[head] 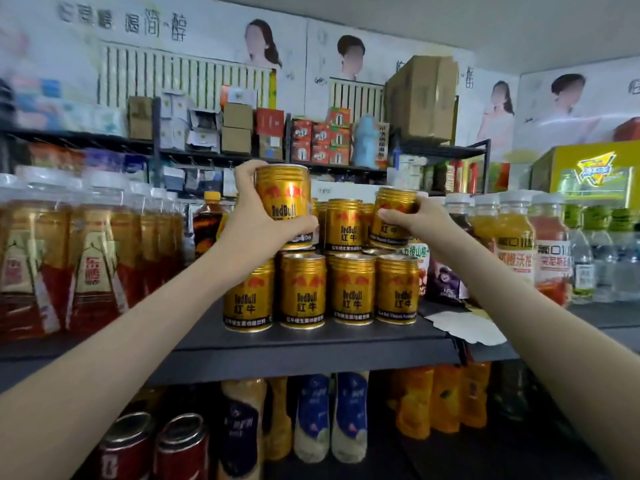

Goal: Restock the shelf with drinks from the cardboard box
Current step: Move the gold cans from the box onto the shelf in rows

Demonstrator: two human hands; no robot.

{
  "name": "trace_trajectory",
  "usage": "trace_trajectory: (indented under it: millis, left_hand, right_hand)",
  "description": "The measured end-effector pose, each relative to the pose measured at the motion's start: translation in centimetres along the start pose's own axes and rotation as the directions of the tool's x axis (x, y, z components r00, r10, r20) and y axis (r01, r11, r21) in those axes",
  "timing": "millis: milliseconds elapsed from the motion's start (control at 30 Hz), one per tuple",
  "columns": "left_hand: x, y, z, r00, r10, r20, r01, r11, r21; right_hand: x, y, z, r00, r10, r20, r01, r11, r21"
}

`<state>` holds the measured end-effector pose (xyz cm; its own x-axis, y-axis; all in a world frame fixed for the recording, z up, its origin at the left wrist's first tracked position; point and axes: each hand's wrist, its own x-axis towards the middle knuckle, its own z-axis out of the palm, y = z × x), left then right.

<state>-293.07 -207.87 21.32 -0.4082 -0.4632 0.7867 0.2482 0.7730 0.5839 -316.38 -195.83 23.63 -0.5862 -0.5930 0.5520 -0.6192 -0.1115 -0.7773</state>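
Note:
Gold Red Bull cans stand stacked in two layers on a dark grey shelf (311, 344); the bottom row (351, 289) has several cans, and one upper can (343, 223) stands between my hands. My left hand (263, 220) grips a gold can (283, 199) at the upper layer's left end, slightly raised. My right hand (415, 220) holds another gold can (394, 216), tilted, at the upper layer's right end. The cardboard box of drinks is not in view.
Amber bottles with white caps (93, 254) crowd the shelf's left side. Juice bottles (516, 233) and water bottles (602, 258) stand to the right. A white paper (467, 329) lies on the shelf. The lower shelf holds red cans (180, 448) and assorted bottles (311, 417).

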Motion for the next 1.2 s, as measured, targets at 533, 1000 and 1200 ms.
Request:
trace_trajectory:
  millis: [533,1000,1200]
  left_hand:
    - [0.8,-2.2,-1.2,0.999,-0.021,-0.026,0.022,0.999,0.031]
    - [0.3,-5.0,-3.9,1.0,-0.028,0.001,0.028,0.999,0.017]
    - [0.3,-5.0,-2.8,0.997,0.0,0.078,-0.009,0.994,0.105]
  right_hand:
    - [1.6,2.3,0.9,0.997,-0.06,0.054,0.073,0.957,-0.28]
    - [-6.1,-3.2,9.9,0.825,-0.483,0.294,0.564,0.666,-0.488]
    - [-7.0,-1.7,11.3,0.837,-0.418,0.353,0.547,0.634,-0.547]
